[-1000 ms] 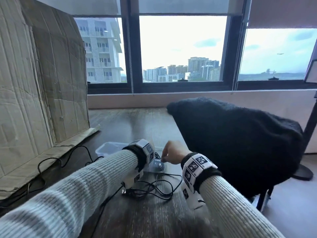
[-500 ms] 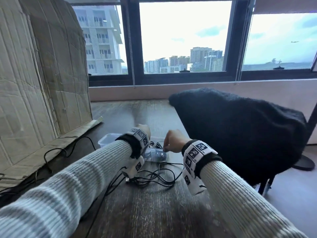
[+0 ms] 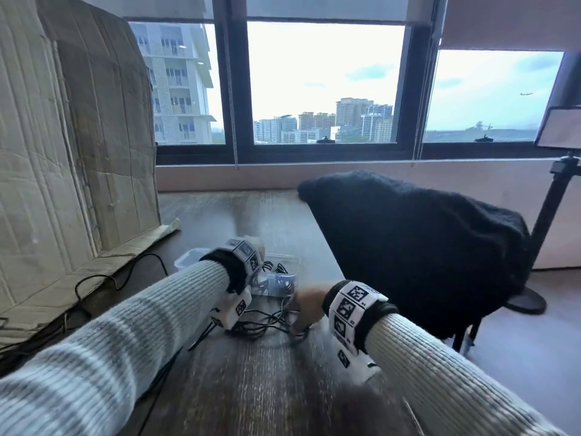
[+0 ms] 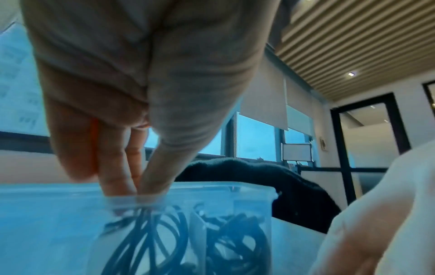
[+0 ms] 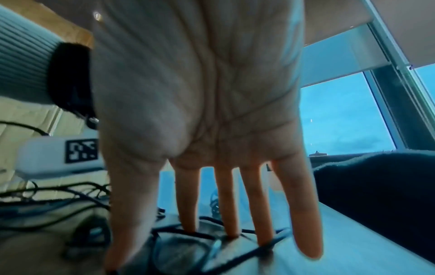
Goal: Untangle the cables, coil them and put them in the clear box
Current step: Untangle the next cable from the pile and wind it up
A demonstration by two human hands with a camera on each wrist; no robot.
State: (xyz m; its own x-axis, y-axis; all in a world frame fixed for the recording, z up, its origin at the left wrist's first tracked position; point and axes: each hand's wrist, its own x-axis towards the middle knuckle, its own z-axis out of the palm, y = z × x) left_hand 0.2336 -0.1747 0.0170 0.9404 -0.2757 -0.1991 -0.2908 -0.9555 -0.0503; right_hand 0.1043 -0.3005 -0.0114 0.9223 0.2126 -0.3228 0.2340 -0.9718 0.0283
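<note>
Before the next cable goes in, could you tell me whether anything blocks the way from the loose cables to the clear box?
Nothing on the table does, but the left hand reaches into the clear box, over the coiled cables.

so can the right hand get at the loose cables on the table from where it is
Probably yes: the right hand is open, its fingertips already down among the loose cables, nothing between. The left hand is apart, in the clear box.

Striped ribbed sleeves (image 3: 94,350), tagged wristbands (image 3: 352,305)
</note>
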